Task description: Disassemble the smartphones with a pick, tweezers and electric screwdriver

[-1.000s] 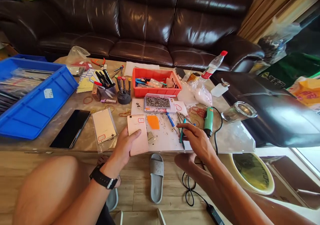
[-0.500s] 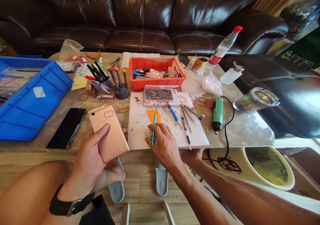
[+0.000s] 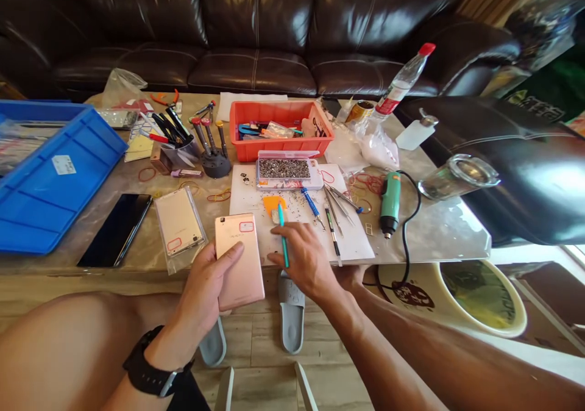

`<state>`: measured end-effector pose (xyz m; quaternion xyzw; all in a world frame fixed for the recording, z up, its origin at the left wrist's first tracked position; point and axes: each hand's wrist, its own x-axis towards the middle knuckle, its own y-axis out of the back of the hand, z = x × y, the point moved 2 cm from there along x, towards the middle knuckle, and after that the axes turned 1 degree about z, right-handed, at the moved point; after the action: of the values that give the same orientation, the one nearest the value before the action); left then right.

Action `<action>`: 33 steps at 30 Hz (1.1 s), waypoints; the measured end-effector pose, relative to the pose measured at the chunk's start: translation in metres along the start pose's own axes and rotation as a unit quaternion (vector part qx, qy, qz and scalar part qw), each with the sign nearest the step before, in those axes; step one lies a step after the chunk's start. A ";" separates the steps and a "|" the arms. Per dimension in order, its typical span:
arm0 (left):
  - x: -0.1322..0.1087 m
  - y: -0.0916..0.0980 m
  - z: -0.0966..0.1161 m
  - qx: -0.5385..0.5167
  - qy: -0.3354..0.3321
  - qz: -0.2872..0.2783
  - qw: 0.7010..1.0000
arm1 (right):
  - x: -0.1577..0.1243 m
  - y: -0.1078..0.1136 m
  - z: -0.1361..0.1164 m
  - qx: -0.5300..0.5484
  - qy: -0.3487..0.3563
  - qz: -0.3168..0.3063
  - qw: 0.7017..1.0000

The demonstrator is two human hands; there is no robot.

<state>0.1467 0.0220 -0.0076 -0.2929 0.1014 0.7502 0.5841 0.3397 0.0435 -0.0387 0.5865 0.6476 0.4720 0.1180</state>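
Observation:
My left hand (image 3: 205, 283) is closed round a rose-gold smartphone (image 3: 239, 264), back side up, the thumb lying across the back. A red outline marks the phone's upper right corner. My right hand (image 3: 304, 255) grips a slim teal pen-shaped tool (image 3: 284, 240), its upper end over the white sheet (image 3: 249, 200). Just beyond that end lie an orange pick (image 3: 273, 203) and a small pale piece partly hidden by the tool. A second phone back in a clear bag (image 3: 179, 222) lies left of my left hand, beside a black phone (image 3: 116, 229).
A box of tiny screws (image 3: 284, 169) stands on the sheet, near a blue screwdriver (image 3: 312, 203) and tweezers (image 3: 340, 203). Behind is a red bin (image 3: 281, 150). A blue crate (image 3: 59, 197) occupies the left; a green corded tool (image 3: 390, 202) and glass mug (image 3: 457, 179) sit right.
My left hand has brought the rose-gold phone to the right, towards my right hand, uncovering the bagged phone back. The teal tool has shifted slightly in view with my right hand.

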 end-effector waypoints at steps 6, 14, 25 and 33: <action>0.009 0.003 -0.010 0.009 -0.013 0.000 1.000 | 0.006 0.001 0.018 -0.074 -0.014 -0.038 0.996; 0.010 -0.003 -0.010 -0.004 -0.017 -0.015 1.000 | 0.014 0.016 0.018 -0.073 -0.047 0.065 0.994; 0.003 -0.004 -0.001 0.009 -0.007 -0.032 0.999 | 0.017 0.016 0.018 -0.037 -0.086 0.094 0.991; 0.022 -0.032 -0.001 -0.006 -0.070 -0.070 0.995 | 0.001 0.026 0.016 0.447 -0.343 0.212 0.799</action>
<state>0.1740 0.0491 -0.0143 -0.2495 0.0349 0.7270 0.6388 0.3677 0.0489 -0.0269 0.8205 0.5630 -0.0885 -0.0457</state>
